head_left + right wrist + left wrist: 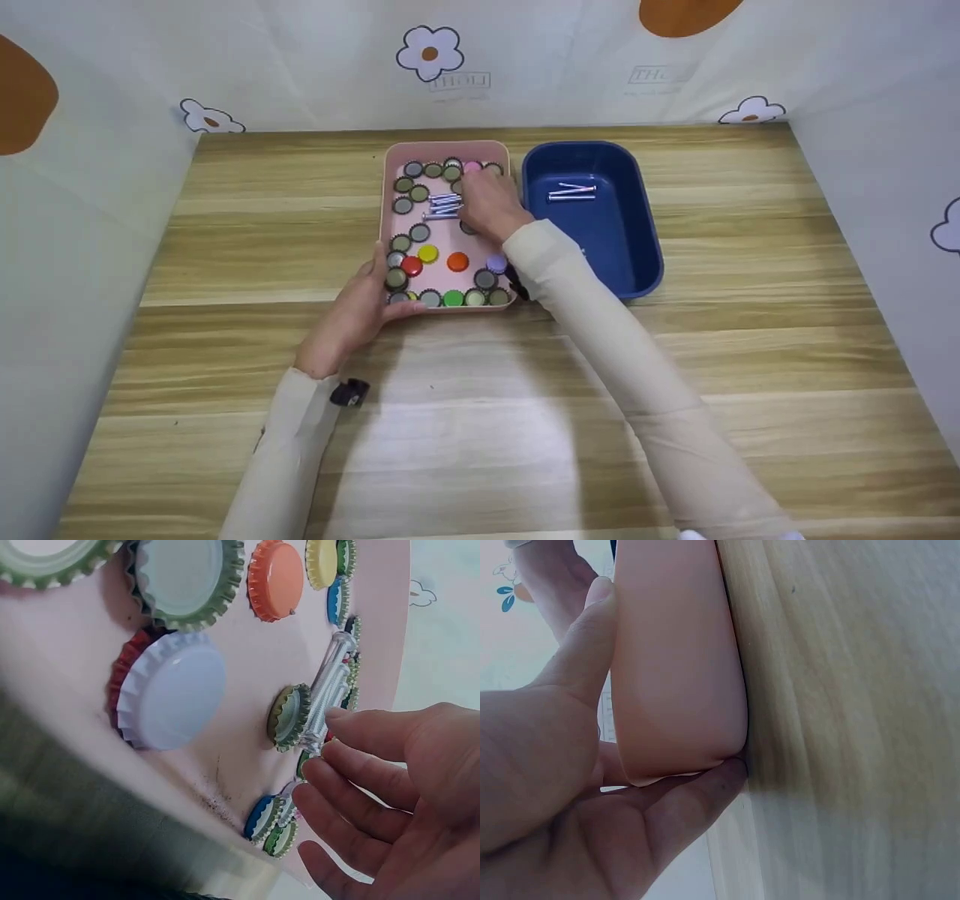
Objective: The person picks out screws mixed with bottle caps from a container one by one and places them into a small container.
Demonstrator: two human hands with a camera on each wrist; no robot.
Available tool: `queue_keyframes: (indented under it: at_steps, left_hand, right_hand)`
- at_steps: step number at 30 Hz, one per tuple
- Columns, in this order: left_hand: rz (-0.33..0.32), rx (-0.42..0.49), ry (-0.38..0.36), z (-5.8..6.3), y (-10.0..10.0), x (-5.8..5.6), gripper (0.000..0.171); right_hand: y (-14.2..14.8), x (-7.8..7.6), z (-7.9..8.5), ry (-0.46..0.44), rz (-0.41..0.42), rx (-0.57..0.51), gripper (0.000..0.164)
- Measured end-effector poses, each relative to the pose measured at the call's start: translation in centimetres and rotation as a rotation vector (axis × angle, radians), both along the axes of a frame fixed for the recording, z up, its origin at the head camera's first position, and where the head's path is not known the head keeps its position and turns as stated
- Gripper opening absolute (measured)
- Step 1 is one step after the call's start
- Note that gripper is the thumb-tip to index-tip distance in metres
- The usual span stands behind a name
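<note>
A pink tray (442, 289) holds many bottle caps and a small bundle of silver nails (444, 204). My left hand (352, 319) grips its near left corner, with the thumb along the front wall and the fingers round the left side. Inside the tray reaches my right hand (489, 201). In the right wrist view its thumb and index fingertips are at the end of the nails (330, 686), with a gap between them; the other fingers are loosely bent. A bottle cap (291, 718) lies against the nails. From the head, the right fingertips are hidden.
A dark blue bin (615, 255) stands to the right of the tray, with a few nails (572, 195) in it. Coloured caps, such as an orange cap (457, 261) and a green cap (453, 298), lie in the tray's near half. A patterned curtain (525, 67) encloses the wooden table (262, 225).
</note>
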State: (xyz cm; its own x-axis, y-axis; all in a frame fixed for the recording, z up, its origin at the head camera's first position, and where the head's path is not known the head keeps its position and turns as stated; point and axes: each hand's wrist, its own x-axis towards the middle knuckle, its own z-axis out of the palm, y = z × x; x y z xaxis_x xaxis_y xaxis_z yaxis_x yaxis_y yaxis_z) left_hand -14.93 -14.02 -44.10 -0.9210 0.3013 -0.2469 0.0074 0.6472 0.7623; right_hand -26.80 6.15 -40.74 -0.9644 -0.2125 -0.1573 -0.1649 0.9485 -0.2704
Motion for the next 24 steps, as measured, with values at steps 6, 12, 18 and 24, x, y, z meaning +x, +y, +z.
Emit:
queue_keyframes:
  at_steps: [6, 12, 18, 24]
  left_hand:
    - [-0.004, -0.027, 0.010, 0.0, 0.0, 0.2, 0.110]
    - [-0.023, -0.047, 0.037, 0.0, 0.1, 0.4, 0.113]
    - [-0.068, -0.083, 0.096, 0.0, 0.1, 0.7, 0.122]
    - [-0.019, -0.037, 0.056, 0.0, 0.0, 0.4, 0.111]
  right_hand:
    - [-0.7, -0.2, 0.3, 0.014, 0.021, 0.065, 0.019]
    - [-1.3, -0.2, 0.3, 0.008, 0.033, 0.118, 0.023]
    - [-1.5, -0.3, 0.0, -0.015, 0.074, 0.214, 0.027]
    - [-1.5, -0.3, -0.3, -0.041, 0.078, 0.185, 0.026]
